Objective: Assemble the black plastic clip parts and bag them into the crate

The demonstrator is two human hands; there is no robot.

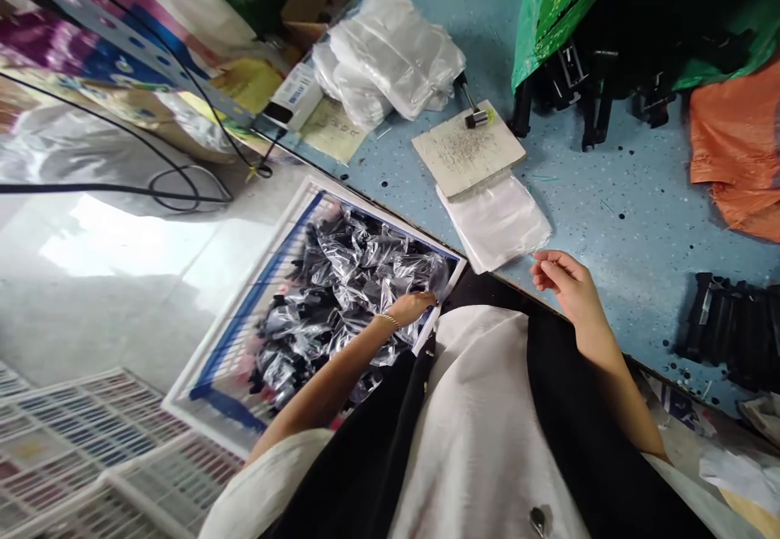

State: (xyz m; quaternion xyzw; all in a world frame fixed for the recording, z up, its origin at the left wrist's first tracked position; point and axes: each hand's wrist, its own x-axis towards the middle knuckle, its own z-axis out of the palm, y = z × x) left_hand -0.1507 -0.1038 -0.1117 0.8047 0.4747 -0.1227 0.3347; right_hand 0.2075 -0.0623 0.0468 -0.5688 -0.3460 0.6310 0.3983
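My left hand (413,309) reaches into the right corner of a white plastic crate (244,299). Its fingers are closed among black parts in clear plastic bags (350,275); what they hold, if anything, is hidden. My right hand (565,279) hovers by the table's front edge, loosely curled with nothing visible in it. Its fingertips are close to the corner of a stack of flat clear bags (503,222). On the back of that stack rests a beige board (469,149) with dark specks. A small metal-headed tool (478,119) lies on the board.
The blue speckled table (585,222) carries a bundle of plastic bags (396,51), a green sack (548,10) with black parts spilling out, an orange cloth or sack (737,149) and a row of black parts (731,328). Black cables (122,191) hang at left, above stacked white crates (91,441).
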